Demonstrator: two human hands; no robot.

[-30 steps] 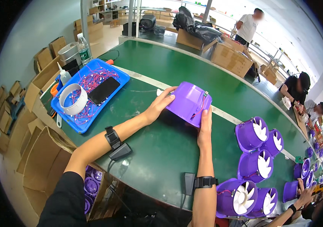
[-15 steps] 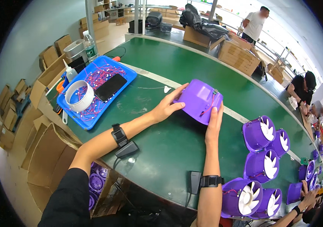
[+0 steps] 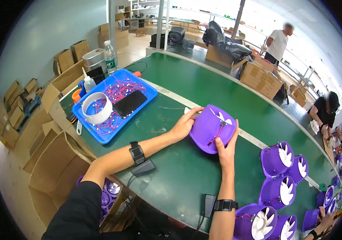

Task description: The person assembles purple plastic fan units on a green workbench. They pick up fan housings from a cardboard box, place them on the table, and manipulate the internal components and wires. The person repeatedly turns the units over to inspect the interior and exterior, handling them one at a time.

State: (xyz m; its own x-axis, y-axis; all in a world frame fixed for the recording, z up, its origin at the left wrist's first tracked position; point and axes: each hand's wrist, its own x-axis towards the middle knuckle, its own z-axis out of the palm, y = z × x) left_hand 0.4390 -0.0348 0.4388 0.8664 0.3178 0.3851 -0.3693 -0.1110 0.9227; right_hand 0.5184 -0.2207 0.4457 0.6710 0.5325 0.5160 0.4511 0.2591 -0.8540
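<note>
Between my two hands a purple fan housing point(image 3: 206, 130) is held above the green bench. Some white fan blades show inside its far rim, and a thin red wire runs down its side. My left hand point(image 3: 183, 127) grips it at the left, with the fingertips partly hidden behind. Wrapped round the right side, my right hand point(image 3: 227, 150) has its thumb on the wall near the red wire. Several purple fan housings point(image 3: 274, 191) with white blades stand on the bench to the right of my right forearm.
At the left, a blue tray point(image 3: 151, 91) holds red wires, a white ring point(image 3: 97, 118) and a black phone point(image 3: 130, 103). A water bottle point(image 3: 111, 60) stands behind it. Purple parts lie in an open carton point(image 3: 61, 168) below. Other people work at the far right.
The housing has turned in my hands, so white blades and more of the red wire now show. My right thumb has moved down its wall. The whole view has shifted slightly.
</note>
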